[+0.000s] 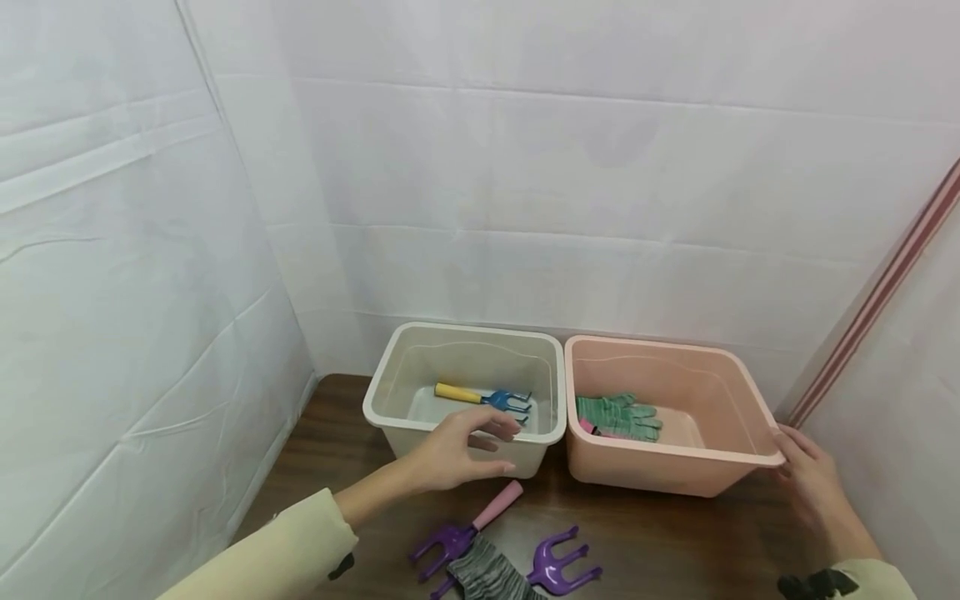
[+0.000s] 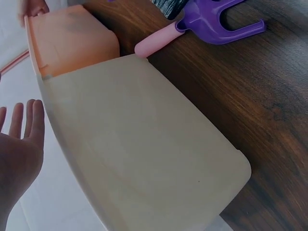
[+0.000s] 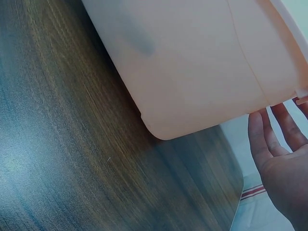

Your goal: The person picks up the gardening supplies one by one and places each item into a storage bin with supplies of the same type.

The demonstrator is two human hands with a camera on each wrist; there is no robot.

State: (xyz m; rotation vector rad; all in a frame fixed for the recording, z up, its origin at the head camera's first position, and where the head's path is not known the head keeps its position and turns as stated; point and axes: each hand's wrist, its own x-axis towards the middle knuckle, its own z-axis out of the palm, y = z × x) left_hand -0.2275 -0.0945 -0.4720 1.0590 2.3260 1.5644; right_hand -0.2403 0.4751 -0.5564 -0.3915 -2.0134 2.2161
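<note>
- White sheeting (image 1: 495, 167) all around, dark wooden tabletop (image 1: 675, 533) below, and two bins side by side on it
- Left hand (image 1: 457, 450) over the front rim of the cream bin (image 1: 534, 454), fingers loosely bent, grasping nothing!
- Right hand (image 1: 810, 475) away at the right end, fingers gripping the rim of the peach bin (image 1: 652, 471), whose long axis runs left to right, just like its neighbour's
- Inside the cream bin, a blue fork (image 1: 491, 400), yellow handle left, tines right
- Inside the peach bin, a green glove (image 1: 611, 417), its fingers pointing right
- Down in front, a pink-handled fork (image 1: 495, 507) slants, handle up towards the bins, purple tines lower left
- Beside it, a grey glove (image 1: 491, 571), then another purple fork (image 1: 555, 571), tines to the right
</note>
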